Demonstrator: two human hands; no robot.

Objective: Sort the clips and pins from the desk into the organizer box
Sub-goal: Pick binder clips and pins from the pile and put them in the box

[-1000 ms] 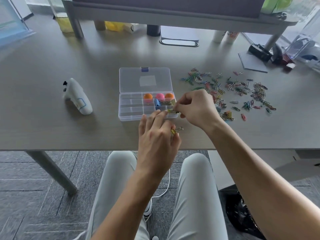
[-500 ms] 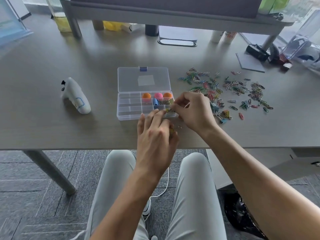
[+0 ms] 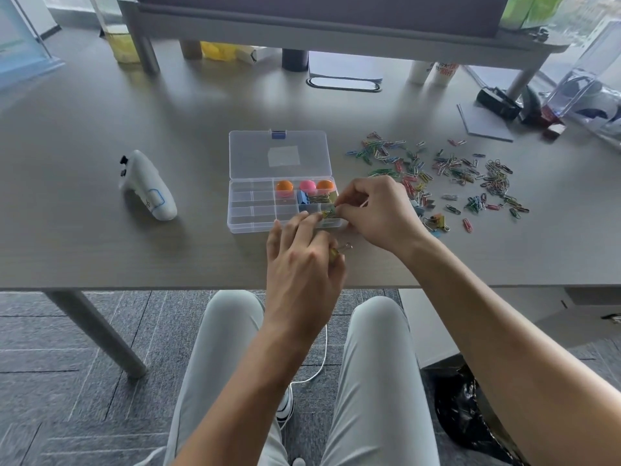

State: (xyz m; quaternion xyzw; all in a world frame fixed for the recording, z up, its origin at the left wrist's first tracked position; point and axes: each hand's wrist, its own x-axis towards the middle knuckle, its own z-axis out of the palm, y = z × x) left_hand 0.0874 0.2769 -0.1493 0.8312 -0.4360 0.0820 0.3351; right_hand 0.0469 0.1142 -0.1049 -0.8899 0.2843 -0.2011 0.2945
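A clear organizer box [image 3: 252, 213] lies open on the desk, its lid [image 3: 279, 156] folded back. Its right compartments hold round orange and pink pins [image 3: 306, 186] and blue and yellow binder clips [image 3: 311, 198]. My right hand [image 3: 376, 213] pinches a small green-yellow clip [image 3: 328, 214] over the box's front right compartment. My left hand [image 3: 302, 264] hovers just in front of the box, fingertips near that clip, and holds a yellow binder clip [image 3: 339, 249] under its fingers. Several coloured paper clips [image 3: 447, 169] lie scattered to the right.
A white handheld controller [image 3: 148, 186] lies left of the box. A few binder clips [image 3: 437, 223] sit right of my right hand. A monitor riser [image 3: 336, 31] spans the back; notepad [image 3: 484, 124], black stapler-like item [image 3: 497, 102] and clear case [image 3: 584, 82] crowd the far right.
Both hands have stayed at the box's front right corner. My right hand has shifted slightly over the compartment with the small clip; the yellow clip's wire handles show again under my left hand.
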